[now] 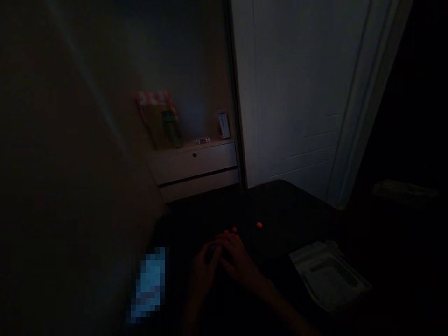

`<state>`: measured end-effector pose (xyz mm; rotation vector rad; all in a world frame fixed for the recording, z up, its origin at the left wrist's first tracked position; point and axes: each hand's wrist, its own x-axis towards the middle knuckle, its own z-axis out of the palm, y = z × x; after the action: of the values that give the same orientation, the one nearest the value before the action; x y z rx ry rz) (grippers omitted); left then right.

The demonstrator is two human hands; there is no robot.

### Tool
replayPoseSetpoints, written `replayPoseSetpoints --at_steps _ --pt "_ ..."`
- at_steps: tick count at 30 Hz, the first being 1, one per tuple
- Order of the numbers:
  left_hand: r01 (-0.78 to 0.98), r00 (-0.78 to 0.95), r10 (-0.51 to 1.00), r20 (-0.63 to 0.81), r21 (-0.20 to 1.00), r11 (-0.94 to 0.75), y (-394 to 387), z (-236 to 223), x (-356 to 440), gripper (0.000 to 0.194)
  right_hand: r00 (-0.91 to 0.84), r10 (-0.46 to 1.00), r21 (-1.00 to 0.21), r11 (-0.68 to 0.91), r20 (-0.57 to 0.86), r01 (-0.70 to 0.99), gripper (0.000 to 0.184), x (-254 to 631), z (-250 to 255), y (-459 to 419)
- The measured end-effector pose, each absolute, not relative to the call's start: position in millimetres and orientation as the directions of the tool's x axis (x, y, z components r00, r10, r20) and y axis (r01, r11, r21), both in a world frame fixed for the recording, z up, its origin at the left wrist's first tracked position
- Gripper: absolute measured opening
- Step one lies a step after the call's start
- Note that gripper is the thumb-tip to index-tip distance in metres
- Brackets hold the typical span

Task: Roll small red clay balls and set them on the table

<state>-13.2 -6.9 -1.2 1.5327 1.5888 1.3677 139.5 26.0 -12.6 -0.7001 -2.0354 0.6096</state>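
In the dim light my two hands meet over a black table. My left hand is closed, its thumb and fingers around a small dark bluish-purple lump whose kind I cannot make out. From the right, my right hand curls its fingers over the same lump, hiding part of it. Just beyond the fingertips lie a small red ball and another red piece; a bit more red shows at the right fingers. Farther right sits an orange-pink ball, apart from both hands.
A clear-looking plastic pouch lies at the table's right side. A pixelated bright patch is at lower left. Behind the table stand a pale drawer unit with small objects on top and a white door.
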Motion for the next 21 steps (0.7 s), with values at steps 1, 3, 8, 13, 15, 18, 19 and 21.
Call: replayPoseSetpoints --at_steps 1,3,8,13,15,18,19,21 --pt "0.403 -0.205 0.943 0.26 0.901 -0.161 -7.6 -0.5 -13.1 0.045 -0.456 0.678 -0.649 0.719 0.577 0.248 0.045 139.2 -13.2 26.1" --pt "0.412 -0.205 0.941 0.269 0.896 -0.166 -8.7 0.8 -12.8 0.044 -0.45 0.676 -0.648 0.721 0.583 0.245 0.045 139.0 -14.2 26.0" --pt "0.432 -0.227 0.938 0.262 0.89 -0.145 -10.2 3.6 -12.1 0.046 -0.439 0.664 -0.647 0.732 0.606 0.214 0.042 139.1 -13.6 24.2" --pt "0.434 -0.216 0.939 0.267 0.888 -0.152 -12.0 6.6 -10.3 0.045 -0.424 0.667 -0.645 0.732 0.613 0.22 0.04 138.2 -11.3 22.3" --pt "0.423 -0.223 0.938 0.264 0.893 -0.151 -12.4 7.1 -9.5 0.046 -0.423 0.669 -0.648 0.73 0.611 0.218 0.041 137.8 -11.6 22.5" --pt "0.416 -0.209 0.942 0.264 0.895 -0.159 -12.2 6.7 -9.3 0.047 -0.422 0.666 -0.648 0.732 0.616 0.211 0.046 137.2 -13.9 23.5" --pt "0.42 -0.207 0.941 0.267 0.893 -0.161 -12.0 6.4 -9.6 0.048 -0.423 0.663 -0.644 0.735 0.618 0.211 0.048 137.1 -14.9 23.9" --pt "0.434 -0.214 0.939 0.268 0.888 -0.155 -11.5 5.8 -10.4 0.048 -0.435 0.653 -0.632 0.744 0.621 0.215 0.051 136.9 -16.4 24.2"
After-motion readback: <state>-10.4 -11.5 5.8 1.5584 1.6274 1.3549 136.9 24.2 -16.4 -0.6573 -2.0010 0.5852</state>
